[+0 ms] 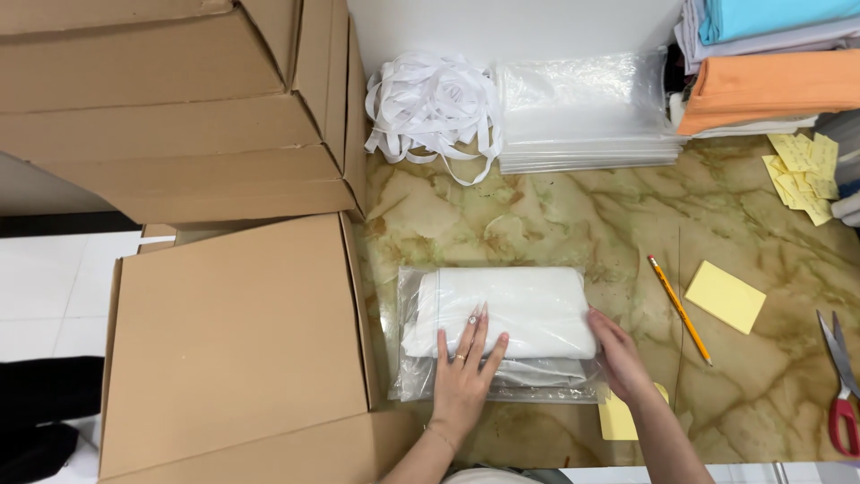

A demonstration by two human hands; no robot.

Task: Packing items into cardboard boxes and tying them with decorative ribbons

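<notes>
A folded white cloth [506, 309] inside a clear plastic bag [408, 376] is seen lying on a marbled table [573, 224]. The left hand [464, 376] is laid flat on the bag's near edge, and the right hand [618, 358] is pressed against its right side. A pencil [679, 309], yellow sticky notes [726, 296] and red-handled scissors [840, 385] are placed to the right; cardboard boxes [233, 341] are stacked to the left.

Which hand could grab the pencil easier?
The right hand. It rests at the right edge of the bagged white cloth, on the pencil's side. The left hand lies flat on the bag, farther away.
</notes>
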